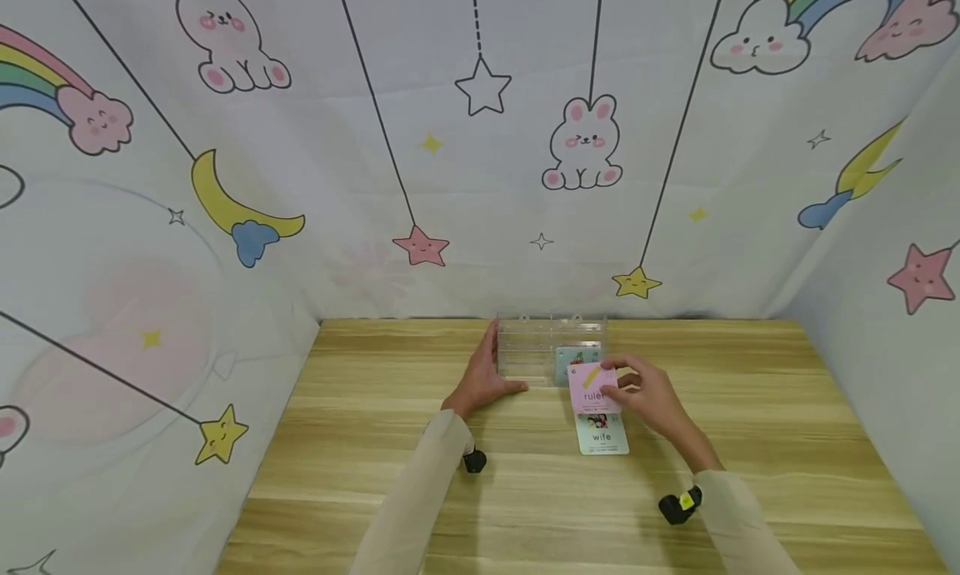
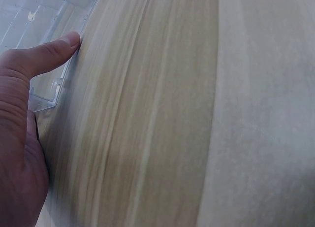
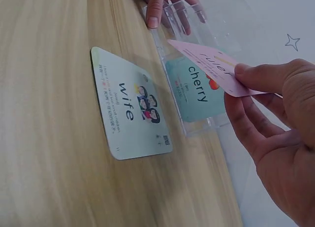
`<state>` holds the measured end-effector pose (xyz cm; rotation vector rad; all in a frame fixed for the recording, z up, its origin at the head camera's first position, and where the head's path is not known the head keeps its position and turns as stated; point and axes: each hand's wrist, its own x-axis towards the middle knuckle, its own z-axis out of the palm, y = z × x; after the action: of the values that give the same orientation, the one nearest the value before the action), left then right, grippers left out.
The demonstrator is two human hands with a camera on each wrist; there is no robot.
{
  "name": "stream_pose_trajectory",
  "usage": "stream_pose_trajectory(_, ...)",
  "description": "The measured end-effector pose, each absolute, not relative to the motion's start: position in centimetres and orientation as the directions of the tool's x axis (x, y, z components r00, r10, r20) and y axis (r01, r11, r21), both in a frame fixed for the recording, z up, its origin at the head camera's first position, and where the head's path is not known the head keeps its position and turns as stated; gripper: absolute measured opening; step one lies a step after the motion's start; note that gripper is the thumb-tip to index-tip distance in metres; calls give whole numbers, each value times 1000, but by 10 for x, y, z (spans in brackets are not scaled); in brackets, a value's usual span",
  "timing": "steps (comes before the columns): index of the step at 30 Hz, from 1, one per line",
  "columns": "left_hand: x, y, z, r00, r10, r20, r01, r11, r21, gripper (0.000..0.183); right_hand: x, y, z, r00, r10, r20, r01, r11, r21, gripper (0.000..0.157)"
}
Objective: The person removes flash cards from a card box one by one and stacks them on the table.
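Note:
A clear plastic card holder [image 1: 525, 352] with several slots stands at the back of the table. My left hand [image 1: 480, 381] grips its left end, fingers along the side and thumb [image 2: 51, 54] over the low front edge. Between thumb and fingers, my right hand [image 1: 654, 396] pinches a pink card [image 1: 581, 381] reading "ruler". This card is tilted in front of the holder's right part. Behind it, a teal "cherry" card [image 3: 179, 91] sits in the holder's right compartment. A pale green "wife" card [image 3: 110, 106] lies face up on the table before the holder, partly overlapped by the pink card in the head view.
The wood-grain table [image 1: 360, 442] reaches back to a white cloth wall [image 1: 495, 183] printed with rabbits, stars and rainbows. More of this cloth hangs at both sides. Each wrist wears a small black camera [image 1: 475, 460].

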<state>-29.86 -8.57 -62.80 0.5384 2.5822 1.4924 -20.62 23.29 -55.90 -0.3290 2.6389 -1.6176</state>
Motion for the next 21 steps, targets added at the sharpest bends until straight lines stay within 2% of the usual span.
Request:
stream_pose_trajectory(10, -301, -85, -630, -928, 356, 108, 274, 460, 845, 139, -194, 244, -577, -967, -249, -62, -48, 416, -908, 33)
stream_pose_trajectory(21, -300, -85, -630, -927, 359, 109, 274, 451, 849, 140, -187, 246, -597, -965, -248, -86, -35, 448, -894, 30)
